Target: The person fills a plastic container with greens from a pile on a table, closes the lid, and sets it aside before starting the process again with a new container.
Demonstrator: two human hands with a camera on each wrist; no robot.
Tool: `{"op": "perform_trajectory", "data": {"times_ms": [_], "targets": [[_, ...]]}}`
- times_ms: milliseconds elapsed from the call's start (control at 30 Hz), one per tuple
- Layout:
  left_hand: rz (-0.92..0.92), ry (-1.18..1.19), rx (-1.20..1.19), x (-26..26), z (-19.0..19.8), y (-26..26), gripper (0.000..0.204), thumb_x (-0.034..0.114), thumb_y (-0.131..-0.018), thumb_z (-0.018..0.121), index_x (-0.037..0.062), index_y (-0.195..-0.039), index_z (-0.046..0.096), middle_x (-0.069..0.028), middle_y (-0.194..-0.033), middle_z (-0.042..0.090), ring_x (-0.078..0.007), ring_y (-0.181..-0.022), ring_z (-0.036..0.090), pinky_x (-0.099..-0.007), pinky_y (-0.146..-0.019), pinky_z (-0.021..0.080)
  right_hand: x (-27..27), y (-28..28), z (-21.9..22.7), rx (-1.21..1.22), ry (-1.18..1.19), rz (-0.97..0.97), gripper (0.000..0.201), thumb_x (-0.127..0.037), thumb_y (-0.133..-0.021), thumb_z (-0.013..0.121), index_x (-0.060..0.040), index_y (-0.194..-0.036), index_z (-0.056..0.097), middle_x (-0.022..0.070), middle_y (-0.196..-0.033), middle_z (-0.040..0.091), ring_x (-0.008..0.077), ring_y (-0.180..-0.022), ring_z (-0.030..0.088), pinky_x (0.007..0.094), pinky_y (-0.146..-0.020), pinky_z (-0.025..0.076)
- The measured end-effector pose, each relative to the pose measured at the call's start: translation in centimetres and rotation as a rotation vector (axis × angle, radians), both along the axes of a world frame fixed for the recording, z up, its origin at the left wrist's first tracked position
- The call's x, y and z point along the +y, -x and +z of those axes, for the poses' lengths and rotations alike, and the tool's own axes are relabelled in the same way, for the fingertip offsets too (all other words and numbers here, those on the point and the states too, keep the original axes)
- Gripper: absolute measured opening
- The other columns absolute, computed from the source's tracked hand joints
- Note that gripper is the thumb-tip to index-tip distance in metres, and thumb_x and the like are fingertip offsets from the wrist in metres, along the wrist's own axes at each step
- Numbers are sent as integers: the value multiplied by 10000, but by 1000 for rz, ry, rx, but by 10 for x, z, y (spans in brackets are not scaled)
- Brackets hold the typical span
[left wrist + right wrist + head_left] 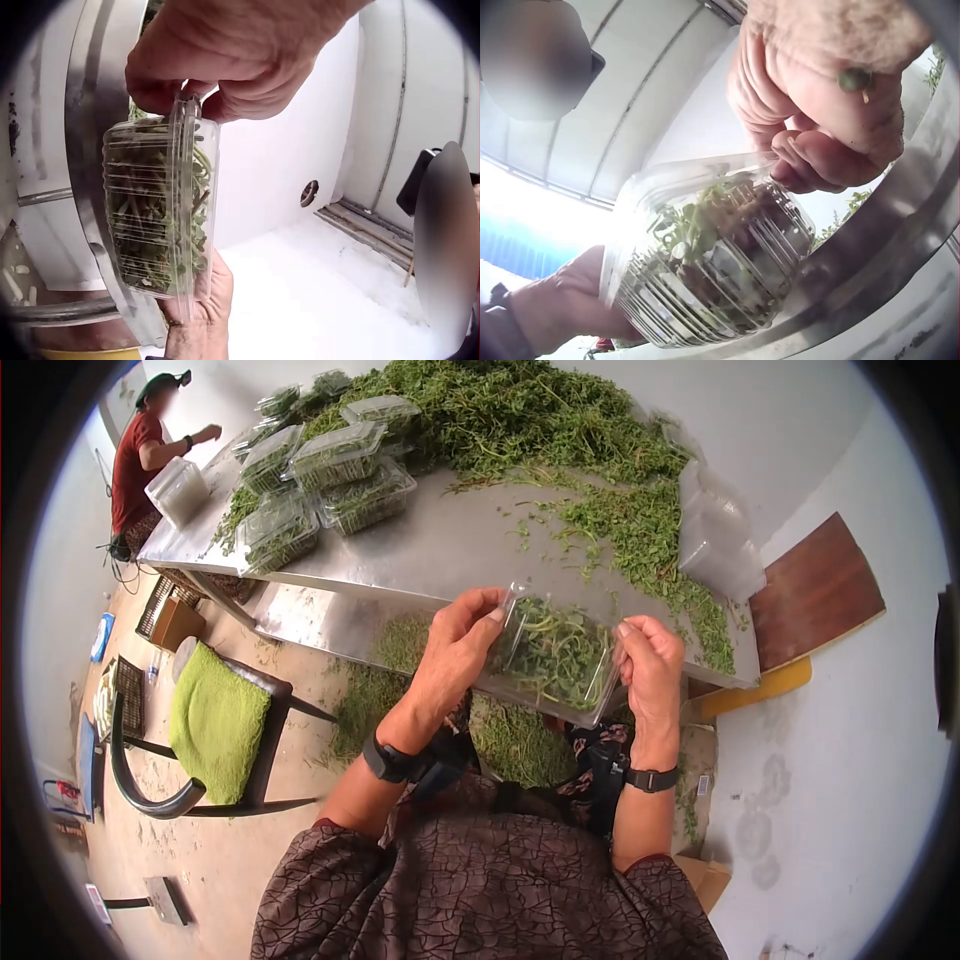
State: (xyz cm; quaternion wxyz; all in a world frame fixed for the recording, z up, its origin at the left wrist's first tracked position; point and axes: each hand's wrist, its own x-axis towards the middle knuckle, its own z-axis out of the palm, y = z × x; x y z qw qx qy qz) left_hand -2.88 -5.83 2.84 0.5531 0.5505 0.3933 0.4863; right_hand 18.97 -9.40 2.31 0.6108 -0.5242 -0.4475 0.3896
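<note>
A clear plastic box (556, 652) full of green sprigs is held up in front of the body, over the near table edge. The left hand (462, 645) pinches its left rim, and the right hand (648, 660) pinches the opposite rim. In the left wrist view the box (154, 210) looks closed, its two rims together under the left hand's fingers (225, 60). Ribbed sides of the box (712, 277) show in the right wrist view, with the right hand (817, 97) at its upper corner. A small leaf (855, 79) sticks to that hand.
Filled boxes (338, 455) are stacked at the metal table's (440, 530) left. A big heap of greens (520, 410) lies at the back, thinning toward the right, beside stacked empty boxes (712, 530). Another person (140, 470) stands far left. A chair with a green cover (215, 725) is left below.
</note>
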Motion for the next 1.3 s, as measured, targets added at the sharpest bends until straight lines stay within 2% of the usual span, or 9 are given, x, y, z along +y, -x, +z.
{"op": "perform_trajectory", "data": {"times_ms": [200,333,400,600,833,1000,1133,1200,1300], "targets": [[-58,-59,13,-8,11,6,293,247,-931,583,-16,-1057,608,41,-858,557,-35,-768,462,-197,-692,386,-21,3,8,-122,-121,-13,109,-102,-881,605,3,-857,624,-25,-599,531,25,-479,442,188,-441,339],[-11,-59,-10,-1,20,-1,282,228,-927,590,-20,-1061,609,48,-839,560,-30,-771,464,-195,-692,384,-20,7,18,-152,-159,-38,105,-102,-886,605,-1,-857,616,-30,-595,522,28,-483,449,188,-444,347],[69,-88,-70,5,21,-7,241,201,-937,574,-17,-1031,618,54,-833,564,-28,-766,468,-193,-691,387,-19,9,20,-248,-209,-64,109,-105,-889,607,-2,-854,611,-29,-608,527,27,-498,464,190,-447,357],[-37,-47,-250,21,16,-4,163,148,-925,595,2,-985,635,46,-870,592,-25,-786,484,-188,-696,390,-16,15,22,-289,-275,-80,79,-67,-880,613,7,-854,605,-25,-640,537,26,-527,461,193,-463,354],[-40,-55,-377,21,13,-9,120,118,-908,609,17,-967,637,36,-878,614,-25,-777,494,-176,-703,377,-17,11,24,-413,-327,-129,71,-51,-871,624,19,-881,612,-13,-676,552,44,-570,456,202,-515,369],[-10,-154,-437,30,19,-15,108,112,-907,604,17,-950,634,27,-868,617,-26,-764,491,-177,-706,375,-11,10,30,-499,-387,-205,88,-53,-862,641,24,-899,621,7,-701,581,58,-604,489,206,-551,401],[-21,-211,-446,43,17,-17,103,112,-906,604,24,-947,636,27,-869,621,-30,-765,497,-180,-707,377,-1,11,29,-472,-427,-215,91,-52,-856,651,21,-904,627,10,-714,590,61,-618,503,207,-564,413],[28,-204,-447,48,11,-19,87,102,-897,610,23,-933,625,56,-809,560,-21,-729,454,-184,-655,368,1,13,29,-472,-380,-213,95,-48,-849,658,22,-908,630,19,-735,603,65,-635,518,208,-578,422],[28,-208,-457,55,6,-21,75,96,-894,610,29,-925,625,55,-819,561,-24,-736,459,-184,-664,370,6,13,28,-464,-372,-215,103,-55,-849,660,23,-910,632,27,-756,615,66,-656,529,212,-595,433]]}}
